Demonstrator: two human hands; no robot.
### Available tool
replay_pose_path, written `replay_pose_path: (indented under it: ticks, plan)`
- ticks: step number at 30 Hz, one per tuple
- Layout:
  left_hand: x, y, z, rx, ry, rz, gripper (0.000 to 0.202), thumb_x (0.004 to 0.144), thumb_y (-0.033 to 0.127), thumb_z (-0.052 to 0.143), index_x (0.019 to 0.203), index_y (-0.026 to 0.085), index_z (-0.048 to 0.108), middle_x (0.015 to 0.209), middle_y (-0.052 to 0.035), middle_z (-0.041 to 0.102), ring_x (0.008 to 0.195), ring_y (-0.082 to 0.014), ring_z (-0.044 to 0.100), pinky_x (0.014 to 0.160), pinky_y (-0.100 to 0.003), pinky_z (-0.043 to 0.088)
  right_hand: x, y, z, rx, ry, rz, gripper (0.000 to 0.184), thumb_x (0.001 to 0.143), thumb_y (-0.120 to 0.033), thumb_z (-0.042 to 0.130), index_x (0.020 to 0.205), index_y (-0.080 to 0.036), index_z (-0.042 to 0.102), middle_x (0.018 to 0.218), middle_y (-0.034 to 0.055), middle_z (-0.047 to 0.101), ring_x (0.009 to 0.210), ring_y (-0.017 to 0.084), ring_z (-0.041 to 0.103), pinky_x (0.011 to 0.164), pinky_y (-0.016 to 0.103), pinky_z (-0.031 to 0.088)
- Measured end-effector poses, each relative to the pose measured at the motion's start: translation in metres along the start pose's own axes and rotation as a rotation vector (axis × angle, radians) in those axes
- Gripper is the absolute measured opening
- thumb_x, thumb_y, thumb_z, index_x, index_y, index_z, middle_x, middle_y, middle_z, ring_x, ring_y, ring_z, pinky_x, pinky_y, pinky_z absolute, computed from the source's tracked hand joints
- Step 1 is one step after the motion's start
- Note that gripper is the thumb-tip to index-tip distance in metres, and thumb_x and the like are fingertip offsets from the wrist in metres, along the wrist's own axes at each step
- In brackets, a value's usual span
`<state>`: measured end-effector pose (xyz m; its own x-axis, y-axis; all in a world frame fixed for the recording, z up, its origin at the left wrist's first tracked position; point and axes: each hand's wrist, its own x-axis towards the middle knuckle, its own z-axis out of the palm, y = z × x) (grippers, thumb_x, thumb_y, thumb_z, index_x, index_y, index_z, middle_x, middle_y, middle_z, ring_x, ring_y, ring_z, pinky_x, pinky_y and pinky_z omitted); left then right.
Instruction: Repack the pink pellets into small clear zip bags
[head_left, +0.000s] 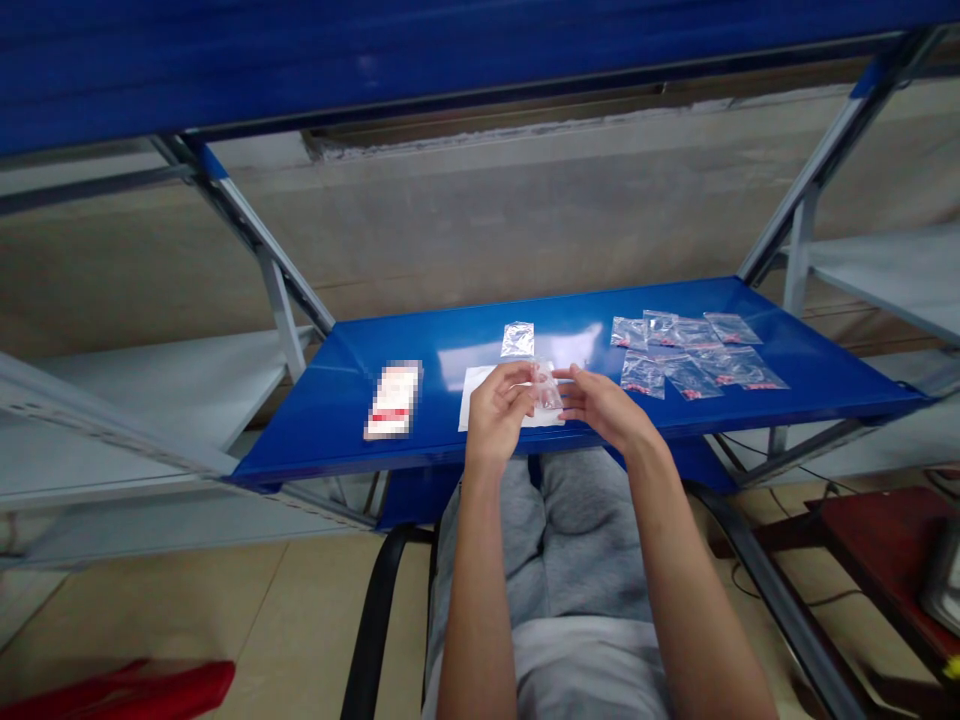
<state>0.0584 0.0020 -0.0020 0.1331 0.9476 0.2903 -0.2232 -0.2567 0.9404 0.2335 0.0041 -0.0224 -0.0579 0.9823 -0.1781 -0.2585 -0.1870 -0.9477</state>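
My left hand is closed, pinching a small clear plastic bag by its upper edge. Something pale or reddish seems to show in the bag, too small to make out. At the bag's right side is my right hand, its fingers stretched out and apart; whether the fingertips touch the plastic I cannot tell. Beneath both hands lies a white sheet of paper, partly covered by them. Just behind it a flat clear bag rests on the blue shelf table.
Several clear bags with small red pieces lie in two rows on the right. A blurred-out white and red item is at the left. Grey metal posts and a blue upper shelf frame the workspace. Chair armrests flank my legs.
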Motion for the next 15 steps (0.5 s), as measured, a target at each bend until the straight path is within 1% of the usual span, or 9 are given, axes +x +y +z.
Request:
replay_pose_path:
  ticks: [2, 4, 5, 7, 10, 12, 15]
  plan:
    - [0.0, 0.0, -0.001, -0.033, 0.018, -0.006, 0.028, 0.078, 0.025, 0.077, 0.102, 0.021, 0.064, 0.099, -0.0062, 0.074, 0.084, -0.0156, 0.07, 0.061, -0.021, 0.049, 0.0, 0.002, 0.005, 0.172, -0.152, 0.094, 0.03, 0.099, -0.043, 0.058, 0.108, -0.016, 0.068, 0.093, 0.0111, 0.078, 0.081, 0.021, 0.077, 0.07, 0.03, 0.062]
    - [-0.001, 0.002, -0.004, -0.021, 0.049, -0.036, 0.032, 0.078, 0.026, 0.077, 0.104, 0.022, 0.059, 0.094, -0.0043, 0.073, 0.078, -0.0141, 0.069, 0.06, -0.021, 0.049, -0.001, 0.003, 0.008, 0.247, -0.234, 0.127, 0.026, 0.096, -0.039, 0.064, 0.107, -0.016, 0.068, 0.094, 0.0105, 0.079, 0.082, 0.022, 0.079, 0.066, 0.028, 0.063]
    - [-0.001, 0.002, -0.005, 0.001, 0.069, -0.05, 0.034, 0.078, 0.027, 0.077, 0.106, 0.022, 0.058, 0.092, -0.0036, 0.073, 0.074, -0.0134, 0.068, 0.058, -0.021, 0.048, -0.001, 0.003, 0.008, 0.256, -0.238, 0.121, 0.025, 0.094, -0.037, 0.067, 0.107, -0.016, 0.069, 0.093, 0.0096, 0.079, 0.081, 0.022, 0.079, 0.064, 0.027, 0.063]
    - [-0.001, 0.003, -0.008, 0.06, 0.104, -0.066, 0.035, 0.079, 0.028, 0.075, 0.11, 0.022, 0.058, 0.087, -0.0028, 0.073, 0.066, -0.0126, 0.066, 0.054, -0.021, 0.047, -0.001, 0.002, 0.006, 0.239, -0.193, 0.091, 0.023, 0.09, -0.032, 0.073, 0.106, -0.016, 0.071, 0.087, 0.0068, 0.079, 0.075, 0.019, 0.079, 0.065, 0.024, 0.064]
    - [-0.001, 0.001, -0.015, 0.134, 0.126, -0.062, 0.036, 0.082, 0.03, 0.072, 0.116, 0.02, 0.064, 0.082, -0.0026, 0.072, 0.061, -0.0122, 0.065, 0.05, -0.021, 0.046, -0.002, -0.001, 0.0, 0.203, -0.114, 0.066, 0.02, 0.088, -0.025, 0.076, 0.105, -0.015, 0.073, 0.077, 0.0035, 0.077, 0.066, 0.015, 0.076, 0.076, 0.027, 0.066]
    - [-0.001, -0.001, -0.019, 0.18, 0.132, -0.057, 0.035, 0.084, 0.032, 0.071, 0.116, 0.019, 0.069, 0.079, -0.0019, 0.07, 0.058, -0.011, 0.062, 0.048, -0.02, 0.045, -0.003, -0.004, -0.004, 0.202, -0.097, 0.068, 0.017, 0.088, -0.021, 0.075, 0.104, -0.015, 0.073, 0.079, 0.0039, 0.077, 0.067, 0.014, 0.076, 0.078, 0.028, 0.067]
    - [-0.001, -0.005, -0.023, 0.254, 0.153, -0.052, 0.032, 0.087, 0.034, 0.068, 0.113, 0.016, 0.072, 0.072, -0.0005, 0.067, 0.053, -0.009, 0.058, 0.047, -0.019, 0.044, -0.005, -0.007, -0.006, 0.231, -0.078, 0.09, 0.011, 0.088, -0.015, 0.073, 0.1, -0.015, 0.073, 0.086, 0.0051, 0.079, 0.068, 0.014, 0.076, 0.075, 0.027, 0.067]
